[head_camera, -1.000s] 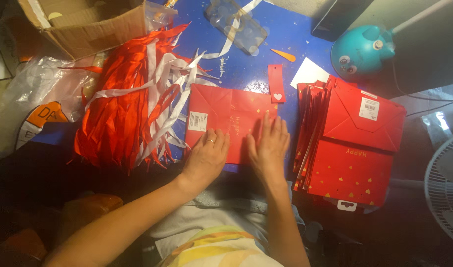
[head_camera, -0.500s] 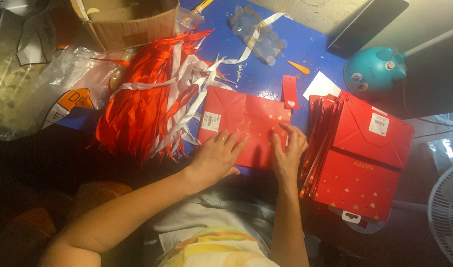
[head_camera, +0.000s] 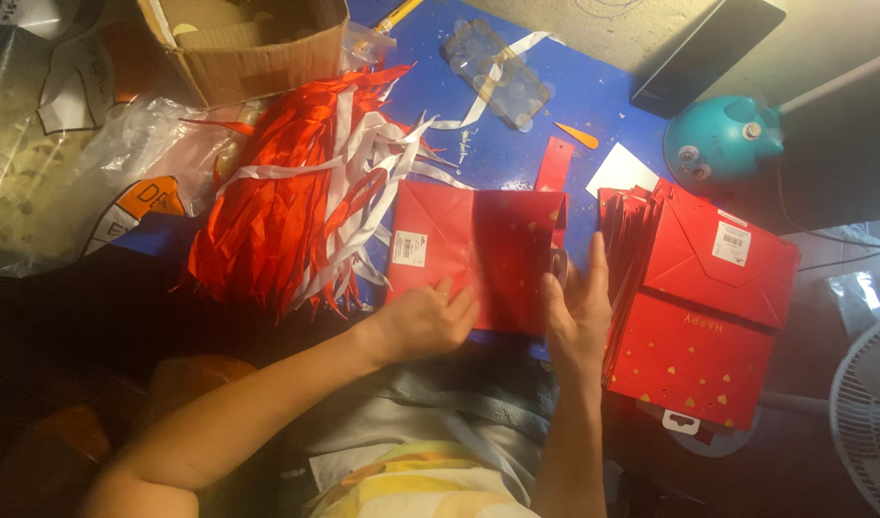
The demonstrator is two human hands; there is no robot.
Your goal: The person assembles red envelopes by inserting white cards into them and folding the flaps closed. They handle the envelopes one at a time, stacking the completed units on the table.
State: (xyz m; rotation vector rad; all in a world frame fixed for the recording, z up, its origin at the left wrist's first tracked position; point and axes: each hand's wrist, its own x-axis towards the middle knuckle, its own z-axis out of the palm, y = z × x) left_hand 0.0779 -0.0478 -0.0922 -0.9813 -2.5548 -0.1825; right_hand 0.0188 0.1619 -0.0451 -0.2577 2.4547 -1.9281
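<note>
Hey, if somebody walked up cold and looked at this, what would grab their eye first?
Probably the big heap of red and white ribbons spilling over the blue table, left of centre. Next, the flat red paper bag that the left hand and right hand press down in the middle, and the stack of red bags to its right.

Blue table (head_camera: 517, 158) bare above flat red paper bag (head_camera: 478, 251). Heap of red and white ribbons (head_camera: 301, 206) blocks left, stack of red paper bags (head_camera: 704, 317) blocks right.
</note>
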